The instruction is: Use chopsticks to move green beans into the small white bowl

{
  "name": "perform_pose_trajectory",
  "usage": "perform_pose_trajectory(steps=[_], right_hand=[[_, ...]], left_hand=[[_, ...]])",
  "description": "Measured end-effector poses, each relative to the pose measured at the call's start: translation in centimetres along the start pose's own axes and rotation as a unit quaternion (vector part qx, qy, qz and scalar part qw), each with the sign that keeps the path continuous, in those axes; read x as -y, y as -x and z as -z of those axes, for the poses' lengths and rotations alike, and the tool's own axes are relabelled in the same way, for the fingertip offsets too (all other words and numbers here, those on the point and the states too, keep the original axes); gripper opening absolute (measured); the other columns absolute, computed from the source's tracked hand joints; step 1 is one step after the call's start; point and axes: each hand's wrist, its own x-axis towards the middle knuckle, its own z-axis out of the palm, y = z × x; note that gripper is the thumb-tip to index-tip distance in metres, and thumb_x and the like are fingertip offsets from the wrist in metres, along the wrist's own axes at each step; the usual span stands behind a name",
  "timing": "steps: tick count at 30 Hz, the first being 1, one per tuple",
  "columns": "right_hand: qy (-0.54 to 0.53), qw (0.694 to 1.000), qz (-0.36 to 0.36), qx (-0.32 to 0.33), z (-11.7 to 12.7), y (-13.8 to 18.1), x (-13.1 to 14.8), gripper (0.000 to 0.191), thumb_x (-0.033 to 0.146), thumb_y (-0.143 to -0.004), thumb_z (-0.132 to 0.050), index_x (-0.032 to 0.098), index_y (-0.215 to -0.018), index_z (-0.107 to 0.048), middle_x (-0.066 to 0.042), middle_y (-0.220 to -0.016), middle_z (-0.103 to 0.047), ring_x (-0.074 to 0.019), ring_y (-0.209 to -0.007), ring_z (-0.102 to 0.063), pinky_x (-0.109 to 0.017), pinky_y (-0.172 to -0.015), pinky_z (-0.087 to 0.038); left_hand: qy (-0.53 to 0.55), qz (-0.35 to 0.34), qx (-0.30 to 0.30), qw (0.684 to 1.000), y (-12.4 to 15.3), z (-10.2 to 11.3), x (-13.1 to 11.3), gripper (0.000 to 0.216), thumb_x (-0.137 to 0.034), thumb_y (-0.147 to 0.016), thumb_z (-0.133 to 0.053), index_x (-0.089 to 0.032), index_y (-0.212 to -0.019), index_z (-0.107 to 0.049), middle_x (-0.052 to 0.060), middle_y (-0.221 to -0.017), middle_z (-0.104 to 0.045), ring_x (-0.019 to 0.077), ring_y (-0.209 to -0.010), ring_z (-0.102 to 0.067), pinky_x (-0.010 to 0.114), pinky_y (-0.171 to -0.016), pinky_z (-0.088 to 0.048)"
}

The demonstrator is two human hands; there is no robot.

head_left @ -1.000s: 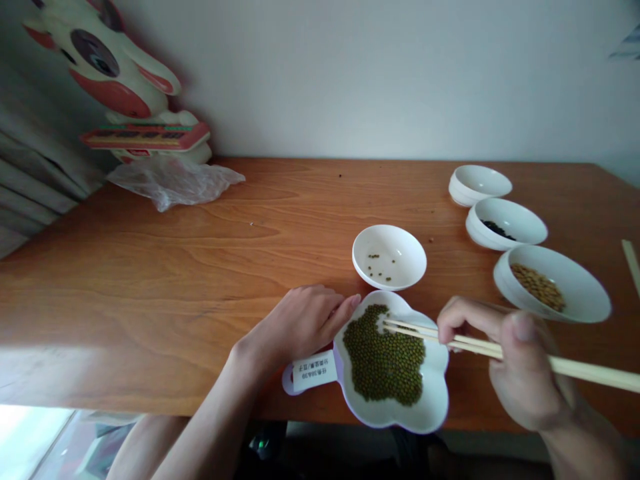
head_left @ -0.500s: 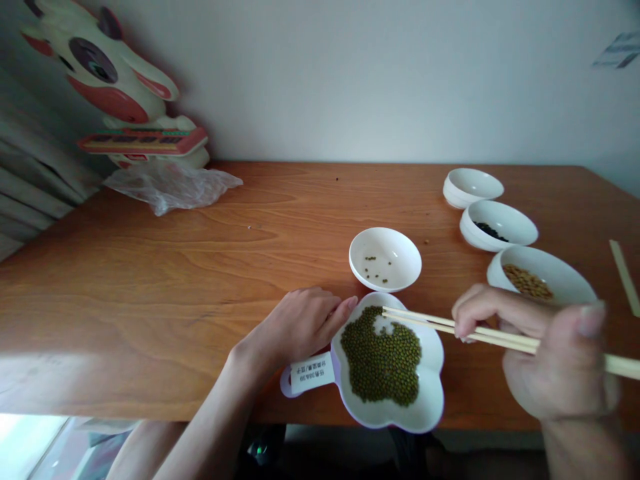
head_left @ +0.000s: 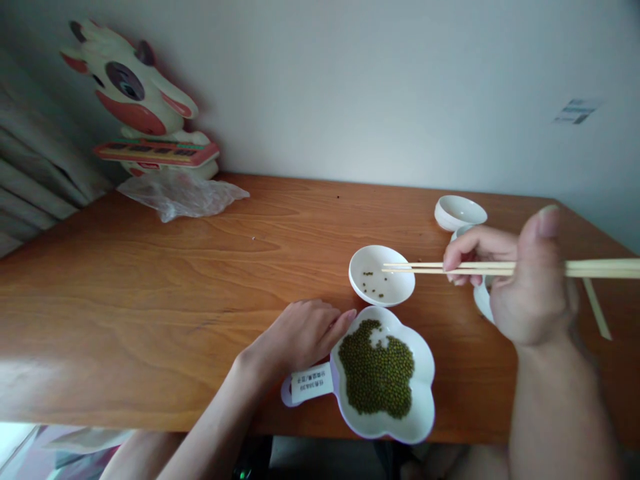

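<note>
My right hand is closed around a pair of wooden chopsticks. Their tips are over the small white bowl, which has a few green beans at its bottom. I cannot make out a bean between the tips. Nearer me lies a white flower-shaped dish with a purple edge and a labelled handle, holding many green mung beans. My left hand rests on the table to its left, thumb against the dish's rim, the other fingers curled and partly hidden.
A white bowl stands at the back right; two more are mostly behind my right hand. A flat wooden stick lies at the far right. A cow-shaped toy keyboard and a crumpled plastic bag are at the back left.
My right hand has lifted the chopsticks from the beans in the flower-shaped dish to over the small bowl behind it. My left hand stays at the dish. The view has shifted slightly.
</note>
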Motion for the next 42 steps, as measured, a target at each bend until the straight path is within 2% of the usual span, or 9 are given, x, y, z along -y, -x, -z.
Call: perform_pose_trajectory(steps=[4,6,10,13,17,21,26,33,42], right_hand=[[-0.038,0.999,-0.022,-0.026,-0.2,2.0,0.8,0.082,0.078,-0.106,-0.020,0.025,-0.075,-0.073,-0.003,-0.059,-0.059,-0.0176,-0.056,-0.052,-0.036,-0.054,-0.038],[-0.036,0.999,-0.027,-0.030,-0.1,3.4,0.9,0.078,0.074,-0.108,-0.021,0.026,-0.078,-0.074,-0.003,-0.062,-0.062,-0.0182,-0.058,-0.054,-0.036,-0.055,-0.041],[0.030,0.998,-0.012,0.051,0.3,5.4,0.6,0.065,0.062,-0.113,-0.029,0.027,-0.083,-0.075,-0.003,-0.075,-0.069,-0.0188,-0.069,-0.060,-0.036,-0.064,-0.044],[0.069,0.992,-0.023,0.108,0.8,6.1,-0.7,0.059,0.058,-0.113,-0.032,0.028,-0.084,-0.073,-0.002,-0.076,-0.068,-0.0191,-0.070,-0.059,-0.035,-0.064,-0.043],[0.058,0.984,-0.055,0.162,1.4,7.0,-2.7,0.066,0.060,-0.114,-0.020,0.027,-0.084,-0.069,-0.003,-0.074,-0.063,-0.0203,-0.071,-0.058,-0.036,-0.065,-0.042],[0.033,0.980,-0.036,0.191,1.6,7.9,-3.4,0.064,0.059,-0.114,-0.019,0.026,-0.087,-0.067,-0.003,-0.078,-0.064,-0.0201,-0.072,-0.058,-0.036,-0.066,-0.041],[0.002,0.976,-0.005,0.219,0.9,8.3,-3.5,0.053,0.054,-0.115,-0.027,0.026,-0.091,-0.065,-0.003,-0.082,-0.064,-0.0204,-0.078,-0.062,-0.036,-0.071,-0.042],[-0.035,0.975,-0.030,0.218,0.2,7.6,-3.6,0.075,0.077,-0.106,-0.013,0.025,-0.085,-0.063,-0.002,-0.077,-0.062,-0.0199,-0.069,-0.057,-0.037,-0.064,-0.039],[0.006,0.968,0.004,0.252,-0.6,7.2,-3.7,0.067,0.070,-0.110,-0.017,0.024,-0.085,-0.058,-0.001,-0.072,-0.057,-0.0170,-0.063,-0.051,-0.035,-0.058,-0.034]], left_hand=[[0.007,0.003,-0.006,1.000,0.0,-0.1,0.0,0.065,-0.051,-0.118,-0.024,-0.019,-0.088,-0.072,0.008,-0.088,-0.079,0.0221,-0.081,-0.071,0.034,-0.078,-0.046],[0.005,0.004,-0.006,1.000,0.0,-0.1,0.0,0.064,-0.050,-0.118,-0.024,-0.019,-0.089,-0.072,0.007,-0.088,-0.079,0.0221,-0.082,-0.072,0.034,-0.078,-0.046],[-0.004,0.009,-0.007,1.000,0.0,-0.2,0.0,0.065,-0.050,-0.119,-0.023,-0.019,-0.087,-0.070,0.006,-0.085,-0.076,0.0209,-0.080,-0.070,0.033,-0.076,-0.044],[-0.015,0.004,-0.003,1.000,0.0,-0.2,0.0,0.065,-0.050,-0.119,-0.022,-0.019,-0.086,-0.068,0.005,-0.084,-0.076,0.0200,-0.077,-0.069,0.033,-0.074,-0.042],[-0.027,-0.019,0.000,0.999,0.0,0.0,-0.1,0.061,-0.047,-0.119,-0.023,-0.019,-0.093,-0.070,0.005,-0.089,-0.077,0.0203,-0.080,-0.070,0.033,-0.075,-0.042],[-0.039,-0.016,0.000,0.999,0.0,0.1,-0.1,0.061,-0.048,-0.119,-0.024,-0.019,-0.096,-0.072,0.006,-0.092,-0.077,0.0207,-0.082,-0.070,0.033,-0.076,-0.043],[-0.038,-0.004,0.008,0.999,-0.1,0.0,-0.1,0.062,-0.049,-0.119,-0.024,-0.019,-0.095,-0.072,0.005,-0.092,-0.078,0.0203,-0.083,-0.071,0.032,-0.075,-0.044],[-0.050,-0.017,-0.009,0.999,0.1,-0.3,0.1,0.060,-0.047,-0.120,-0.024,-0.018,-0.093,-0.070,0.004,-0.089,-0.076,0.0186,-0.079,-0.069,0.033,-0.073,-0.042],[-0.055,-0.022,0.000,0.998,0.2,-0.2,0.1,0.059,-0.048,-0.119,-0.024,-0.018,-0.092,-0.068,0.004,-0.088,-0.075,0.0185,-0.078,-0.067,0.033,-0.072,-0.039]])
